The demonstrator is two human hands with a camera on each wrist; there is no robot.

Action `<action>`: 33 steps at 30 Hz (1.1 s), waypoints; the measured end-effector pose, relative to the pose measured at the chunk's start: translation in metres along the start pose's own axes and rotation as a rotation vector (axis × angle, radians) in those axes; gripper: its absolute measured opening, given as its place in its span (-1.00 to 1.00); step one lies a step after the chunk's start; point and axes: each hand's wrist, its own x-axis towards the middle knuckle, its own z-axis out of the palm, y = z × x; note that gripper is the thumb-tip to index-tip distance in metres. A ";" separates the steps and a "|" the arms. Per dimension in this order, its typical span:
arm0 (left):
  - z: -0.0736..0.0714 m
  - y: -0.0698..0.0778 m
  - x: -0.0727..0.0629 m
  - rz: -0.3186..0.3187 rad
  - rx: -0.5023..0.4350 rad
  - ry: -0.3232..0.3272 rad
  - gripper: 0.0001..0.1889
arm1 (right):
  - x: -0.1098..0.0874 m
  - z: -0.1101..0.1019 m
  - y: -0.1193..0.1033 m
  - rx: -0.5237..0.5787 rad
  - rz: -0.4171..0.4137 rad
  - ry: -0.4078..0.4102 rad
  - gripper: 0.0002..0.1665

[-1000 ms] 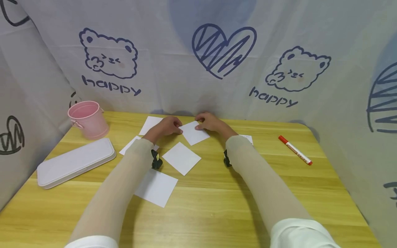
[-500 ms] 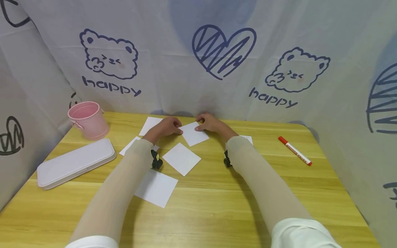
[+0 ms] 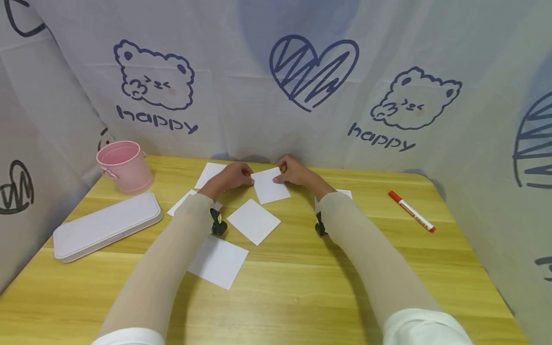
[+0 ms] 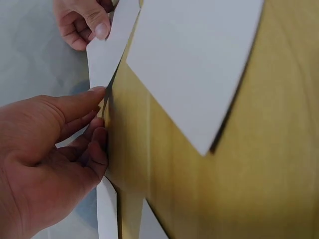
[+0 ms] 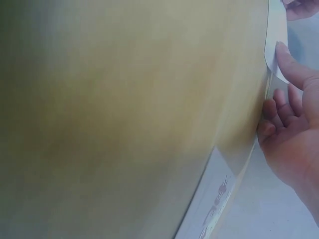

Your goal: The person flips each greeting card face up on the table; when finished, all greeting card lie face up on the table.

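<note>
Pinched by left hand (image 3: pixel 233 176) at left edge and right hand (image 3: pixel 297 173) at right edge, the white square card (image 3: pixel 268 190) sits between them, neither hand clearly nearer, just beyond diamond-turned sheet (image 3: pixel 254 222)

Held sheet (image 4: pixel 115 47) cut off atop left wrist view, printed card (image 3: pixel 346 193) partly hidden by right sleeve (image 3: pixel 366 239), lettering (image 5: pixel 222 189) blurred
</note>
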 end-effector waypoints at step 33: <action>-0.004 0.083 -0.108 0.189 -0.578 0.040 -0.73 | -0.190 -0.022 -0.052 0.451 -0.227 0.265 -0.67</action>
